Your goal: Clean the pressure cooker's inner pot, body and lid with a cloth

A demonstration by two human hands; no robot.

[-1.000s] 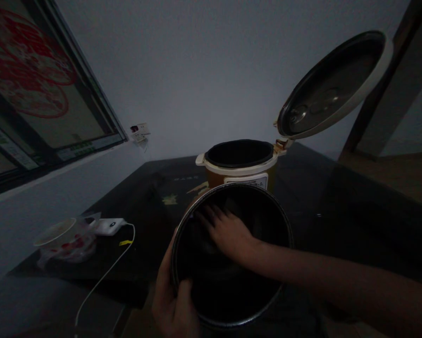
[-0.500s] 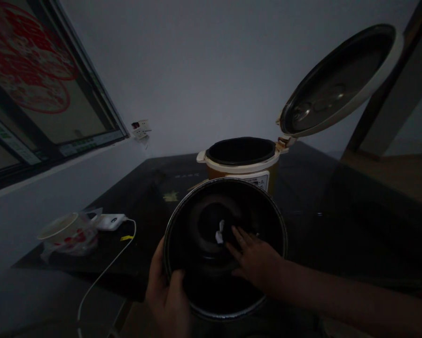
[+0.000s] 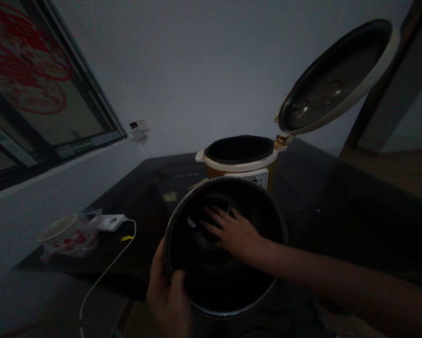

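In the head view, my left hand was closed around the left edge of the black pot, thumb inside the rim and fingers wrapped behind it. The pot was tilted with its mouth toward me, at the near side of the dark table, where it hid the lower front of the cooker; I could not tell whether the two touched. My right hand reached inside the pot from the right, fingers spread wide near the bottom. A small white scrap showed beside the fingertips, but I could not make out whether anything lay beneath my palm. The cooker stood behind with its lid swung up on the right-hand side, its dark inside facing the opening. Over on the left of the table sat a bowl in a clear plastic bag. Just beside it lay a white box, and from this a white cable ran down past the near edge.
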